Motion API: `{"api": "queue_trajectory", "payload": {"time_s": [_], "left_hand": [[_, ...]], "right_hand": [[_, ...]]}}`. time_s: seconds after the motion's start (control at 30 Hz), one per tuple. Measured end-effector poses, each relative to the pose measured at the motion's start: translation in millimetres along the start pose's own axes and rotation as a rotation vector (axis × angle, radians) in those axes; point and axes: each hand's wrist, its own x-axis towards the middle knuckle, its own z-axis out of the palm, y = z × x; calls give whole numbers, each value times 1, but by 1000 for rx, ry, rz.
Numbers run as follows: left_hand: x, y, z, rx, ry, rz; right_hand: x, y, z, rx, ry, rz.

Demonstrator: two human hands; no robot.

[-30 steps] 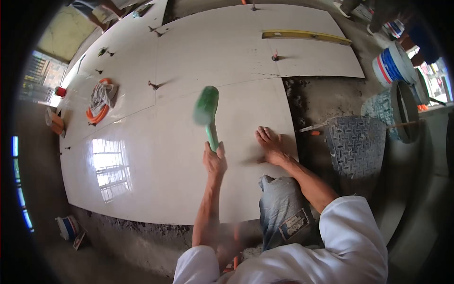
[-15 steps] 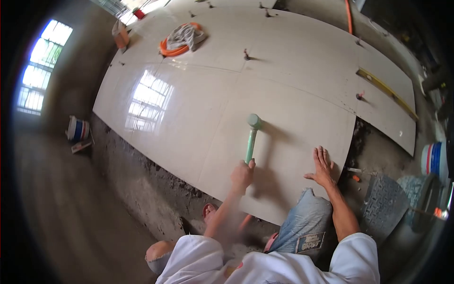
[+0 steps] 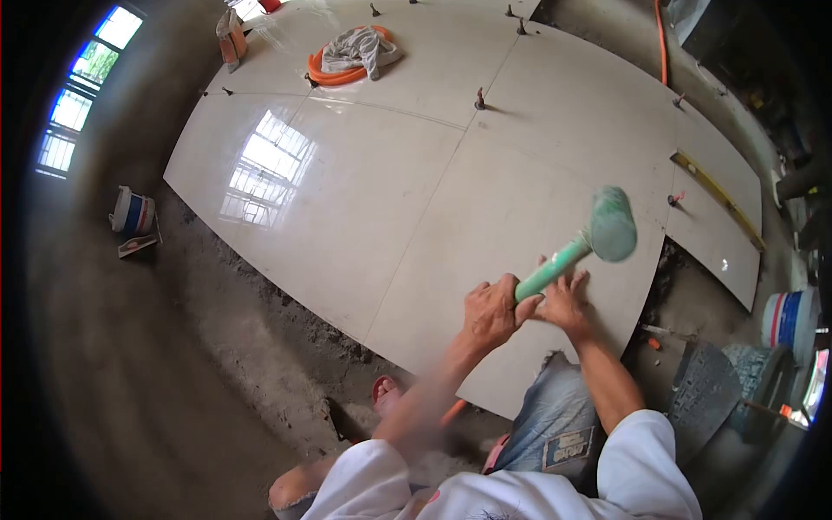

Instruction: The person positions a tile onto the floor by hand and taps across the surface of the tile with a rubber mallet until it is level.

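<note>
My left hand (image 3: pixel 494 314) is closed around the handle of a green rubber mallet (image 3: pixel 614 227), its head raised up and to the right over a large, glossy cream floor tile (image 3: pixel 416 299). Just behind the handle, my right hand (image 3: pixel 563 302) has its fingers apart. The handle crosses in front of it and hides part of the fingers. My bent knee in torn jeans (image 3: pixel 555 416) is at the tile's near edge.
Red-topped tile levelling clips (image 3: pixel 480 100) stand at several joints. An orange hose coil (image 3: pixel 334 78) with a grey cloth (image 3: pixel 364 52) lies farther off. At right are a yellow spirit level (image 3: pixel 719 198), a bucket (image 3: pixel 787 319) and a dark textured sheet (image 3: pixel 706 390); another bucket (image 3: pixel 134 212) stands left.
My left hand has lifted the mallet and swung it rightward. My right hand has shifted left from the tile's right side to beside the handle. The view has tilted slightly.
</note>
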Motion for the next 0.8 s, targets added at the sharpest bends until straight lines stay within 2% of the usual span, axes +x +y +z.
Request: {"api": "queue_trajectory", "payload": {"time_s": [0.07, 0.17, 0.23, 0.33, 0.43, 0.53, 0.67, 0.77, 0.8], "left_hand": [[11, -14, 12, -86, 122, 134], [24, -80, 52, -85, 139, -192], [13, -126, 67, 87, 56, -465], [-21, -141, 68, 142, 99, -495], [-53, -151, 72, 56, 20, -620], [-72, -149, 72, 92, 30, -595], [-78, -141, 71, 145, 9, -640], [-80, -155, 77, 210, 35, -558], [-85, -159, 83, 217, 48, -553]], "right_hand": [[-5, -3, -3, 13, -24, 32], [-7, -7, 1, 23, -24, 55], [-8, -12, -4, 44, -64, 71], [-7, -13, -7, 77, -79, 82], [-8, -27, -18, 67, -191, 120], [-19, -18, -4, 40, -81, 3], [-19, -21, -9, 56, -168, 59], [-11, -21, -14, -4, 53, -84], [-20, -23, -14, -2, 10, -73]]}}
